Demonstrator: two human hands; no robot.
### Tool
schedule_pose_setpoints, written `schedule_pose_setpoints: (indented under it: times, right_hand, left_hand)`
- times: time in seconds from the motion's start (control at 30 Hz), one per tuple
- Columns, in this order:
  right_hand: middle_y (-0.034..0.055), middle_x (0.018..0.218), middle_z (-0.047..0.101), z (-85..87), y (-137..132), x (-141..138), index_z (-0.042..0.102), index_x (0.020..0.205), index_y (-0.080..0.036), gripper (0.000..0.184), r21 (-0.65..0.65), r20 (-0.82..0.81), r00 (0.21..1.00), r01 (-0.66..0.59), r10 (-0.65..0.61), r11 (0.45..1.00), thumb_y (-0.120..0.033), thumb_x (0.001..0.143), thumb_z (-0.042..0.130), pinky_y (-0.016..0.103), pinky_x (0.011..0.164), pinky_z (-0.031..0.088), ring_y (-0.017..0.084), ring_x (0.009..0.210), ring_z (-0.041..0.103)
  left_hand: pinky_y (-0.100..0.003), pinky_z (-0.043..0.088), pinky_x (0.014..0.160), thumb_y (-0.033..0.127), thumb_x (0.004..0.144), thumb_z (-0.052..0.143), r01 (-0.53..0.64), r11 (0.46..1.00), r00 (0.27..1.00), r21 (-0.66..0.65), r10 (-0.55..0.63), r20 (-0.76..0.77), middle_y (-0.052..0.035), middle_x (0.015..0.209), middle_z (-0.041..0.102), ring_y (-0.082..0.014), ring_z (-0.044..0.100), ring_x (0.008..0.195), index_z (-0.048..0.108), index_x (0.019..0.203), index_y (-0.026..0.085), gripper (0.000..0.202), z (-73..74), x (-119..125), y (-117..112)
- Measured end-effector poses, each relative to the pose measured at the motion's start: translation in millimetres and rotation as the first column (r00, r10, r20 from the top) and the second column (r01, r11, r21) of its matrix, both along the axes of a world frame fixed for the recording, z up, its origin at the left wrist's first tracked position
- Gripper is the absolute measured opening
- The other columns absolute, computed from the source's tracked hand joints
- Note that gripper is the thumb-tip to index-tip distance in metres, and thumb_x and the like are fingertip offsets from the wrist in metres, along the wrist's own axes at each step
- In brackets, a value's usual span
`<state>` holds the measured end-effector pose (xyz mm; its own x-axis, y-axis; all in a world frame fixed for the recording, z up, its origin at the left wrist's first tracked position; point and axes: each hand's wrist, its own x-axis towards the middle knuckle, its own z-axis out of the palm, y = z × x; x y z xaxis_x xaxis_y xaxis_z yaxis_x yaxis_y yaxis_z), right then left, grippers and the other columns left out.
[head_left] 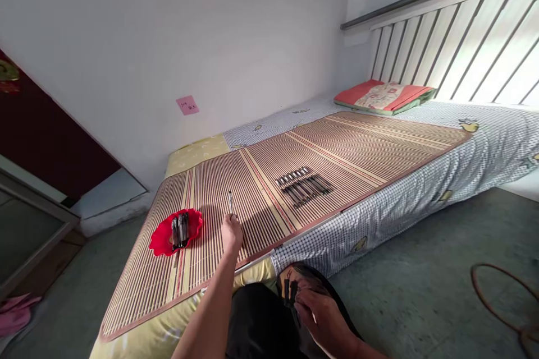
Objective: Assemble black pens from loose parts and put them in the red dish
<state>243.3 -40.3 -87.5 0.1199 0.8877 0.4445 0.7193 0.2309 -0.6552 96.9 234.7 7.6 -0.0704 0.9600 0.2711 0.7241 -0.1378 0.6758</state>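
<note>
We see 1 container, a red scalloped plastic dish, sitting on the striped woven bamboo mat near the foot end of the bed. Inside the dish lies a small cluster of dark pens, packed side by side and pointing roughly away from us. We cannot count them exactly.

Further up the mat, well apart from the dish, a flat row of dark pens lies loose, laid parallel and touching one another.

The left hand reaches forward with the arm stretched out over the mat's near edge, and it rests on the mat just to the right of the dish. Its grip is closed around the lower end of 1 slim dark pen, which stands nearly upright above the knuckles, between the dish and the loose row.

The right hand stays low and close to the body, over the lap in dark clothing, beside the edge of the bed. Its grip is curled around a bundle of dark pens, whose ends stick out to the left of the fingers.

At the far end of the bed lies a flat orange and green patterned pillow, and a pink sticky note is on the white wall.
</note>
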Motion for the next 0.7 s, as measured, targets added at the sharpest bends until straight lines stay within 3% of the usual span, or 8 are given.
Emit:
schedule_pose_setpoints:
  times: [0.23, 0.43, 0.7]
  right_hand:
    - [-0.0015, 0.067, 0.062, 0.8, -1, 2, 0.043, 0.074, -0.024, 0.026, -0.066, 0.0, 1.0, -0.009, 0.009, 0.998, -0.022, 0.099, 0.05, 0.03, 0.058, 0.032, 0.016, 0.06, 0.061]
    - [-0.0005, 0.07, 0.063, 0.1, -1, 2, 0.047, 0.077, -0.024, 0.023, -0.125, 0.012, 0.999, -0.036, 0.038, 0.992, -0.024, 0.1, 0.05, 0.03, 0.06, 0.034, 0.017, 0.064, 0.064]
    - [-0.0012, 0.07, 0.064, -0.5, -1, 3, 0.047, 0.077, -0.024, 0.023, -0.103, -0.005, 1.0, -0.023, 0.023, 0.994, -0.025, 0.1, 0.051, 0.031, 0.06, 0.034, 0.017, 0.064, 0.065]
  left_hand:
    - [-0.029, 0.038, 0.063, 0.026, 0.104, 0.041, -0.008, 0.999, 1.0, -0.045, 0.007, -0.009, -0.008, 0.085, 0.069, -0.0206, 0.062, 0.071, 0.061, 0.102, 0.019, 0.021, -13.1, 6, -8]
    - [-0.028, 0.033, 0.058, 0.027, 0.105, 0.041, -0.017, 0.995, 0.999, -0.103, 0.013, -0.045, -0.0063, 0.078, 0.067, -0.0197, 0.058, 0.062, 0.059, 0.105, 0.018, 0.02, -11.0, 11, -8]
    - [-0.028, 0.031, 0.058, 0.025, 0.106, 0.039, -0.035, 0.993, 0.998, -0.116, 0.028, -0.061, -0.0062, 0.08, 0.067, -0.0188, 0.056, 0.06, 0.059, 0.108, 0.018, 0.021, -7.5, 14, -13]
